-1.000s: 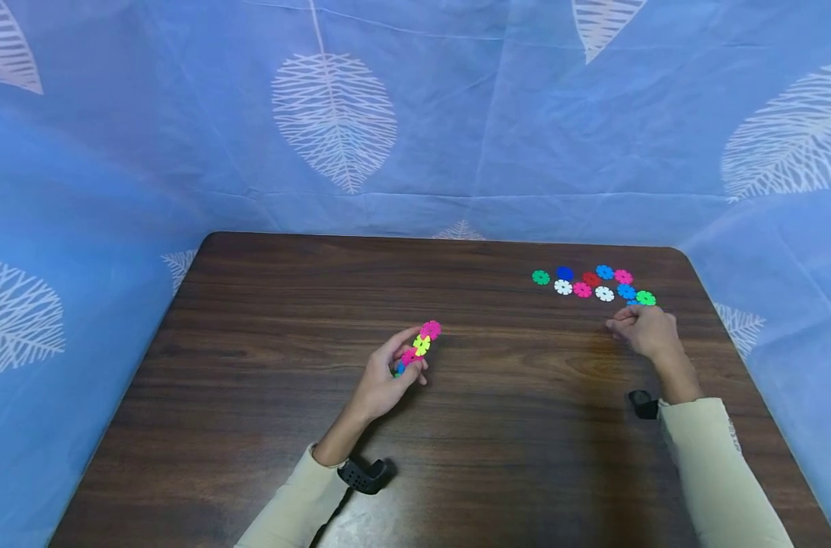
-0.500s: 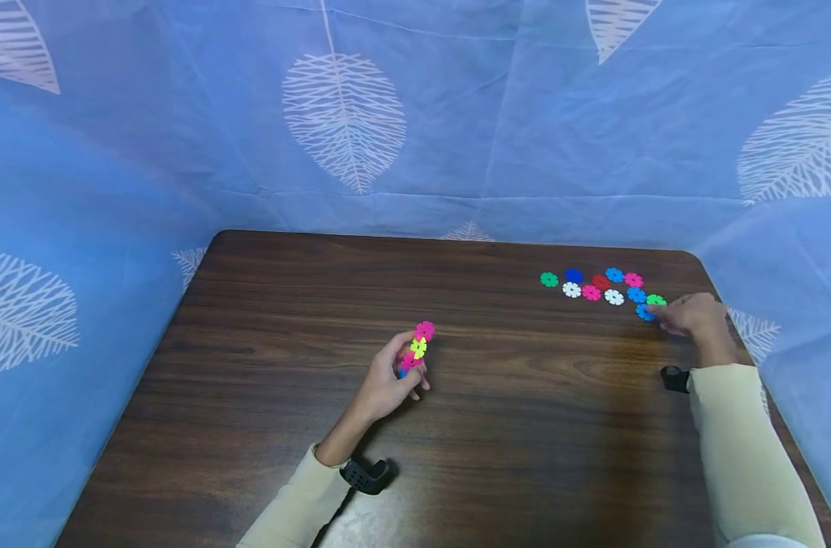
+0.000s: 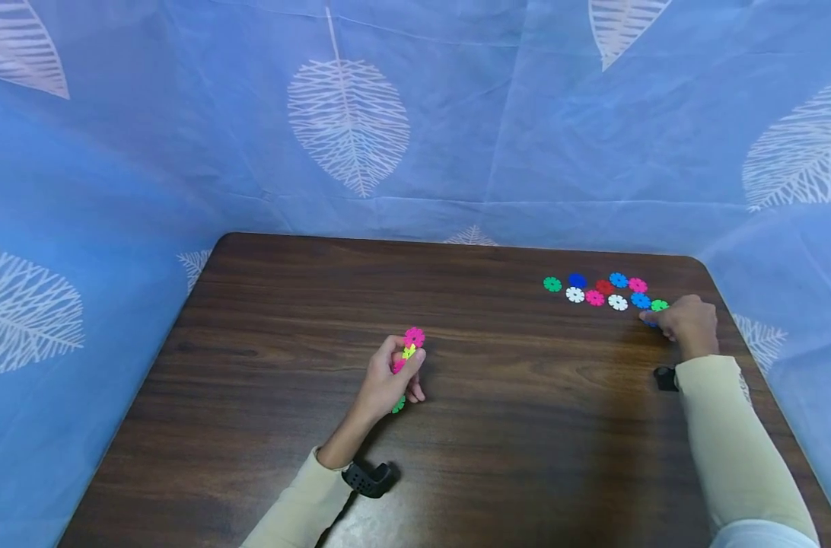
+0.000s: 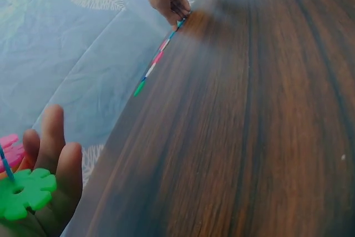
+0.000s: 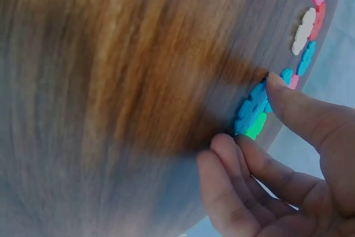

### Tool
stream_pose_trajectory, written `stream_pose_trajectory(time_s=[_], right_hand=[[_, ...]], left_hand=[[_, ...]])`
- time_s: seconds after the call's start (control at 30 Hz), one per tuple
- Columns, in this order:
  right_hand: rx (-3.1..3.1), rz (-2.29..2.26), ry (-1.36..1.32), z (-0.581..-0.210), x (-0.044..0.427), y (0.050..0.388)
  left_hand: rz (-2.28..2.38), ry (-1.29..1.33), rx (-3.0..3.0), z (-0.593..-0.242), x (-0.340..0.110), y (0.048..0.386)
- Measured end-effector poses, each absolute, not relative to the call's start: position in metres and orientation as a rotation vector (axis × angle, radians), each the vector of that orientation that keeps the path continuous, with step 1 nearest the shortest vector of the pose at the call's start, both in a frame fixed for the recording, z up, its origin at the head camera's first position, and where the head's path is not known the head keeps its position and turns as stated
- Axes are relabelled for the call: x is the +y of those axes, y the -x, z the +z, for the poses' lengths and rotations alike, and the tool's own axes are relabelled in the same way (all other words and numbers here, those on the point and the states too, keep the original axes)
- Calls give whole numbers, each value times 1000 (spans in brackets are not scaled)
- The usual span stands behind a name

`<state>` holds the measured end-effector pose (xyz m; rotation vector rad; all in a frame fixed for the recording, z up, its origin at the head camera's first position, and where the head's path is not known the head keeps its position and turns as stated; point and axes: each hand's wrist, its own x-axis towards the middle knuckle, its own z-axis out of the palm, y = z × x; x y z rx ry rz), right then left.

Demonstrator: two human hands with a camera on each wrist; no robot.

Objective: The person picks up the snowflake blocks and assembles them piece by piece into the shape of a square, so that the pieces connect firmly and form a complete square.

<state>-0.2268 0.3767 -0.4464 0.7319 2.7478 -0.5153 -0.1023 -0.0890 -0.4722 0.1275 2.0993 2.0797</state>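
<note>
My left hand grips a chain of joined snowflake discs over the table's middle. A pink disc tops the chain, with a yellow disc and more pink under the thumb. The chain's green disc fills the lower left of the left wrist view; the palm and fingers cover other parts. At the far right, my right hand pinches a blue disc by its edges between thumb and forefinger. Right beside it lies a light green disc, partly behind that blue one in the right wrist view.
Several loose discs lie in a loose double row towards the back right, among them a white disc, a red disc and a dark green disc. Blue leaf-print cloth hangs behind the wooden table.
My right hand has moved right to the blue disc and now has its fingers on it. The left thumb has slid up along the chain, whose green end now shows below the hand.
</note>
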Motion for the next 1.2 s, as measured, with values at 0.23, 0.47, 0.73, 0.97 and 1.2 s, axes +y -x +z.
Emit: stream_pose_trajectory(time_s=[0.23,0.47,0.73,0.97,1.2], right_hand=[[2735,-546,-754,-446,379,224],[2653,-796,-843,-449,382,226],[2483,-1050,-813,-451,390,222],[2381,-1242,-775,-453,384,208],[2532,-1214,-509,-455,344,183]], left_hand=[[2111,-84,2107,-453,-89,96],[2176,-74,1975,-477,-88,101],[2278,-92,1943,-481,-85,104],[2278,14,1932,-475,-85,104],[2363,158,1839,-478,-85,108]])
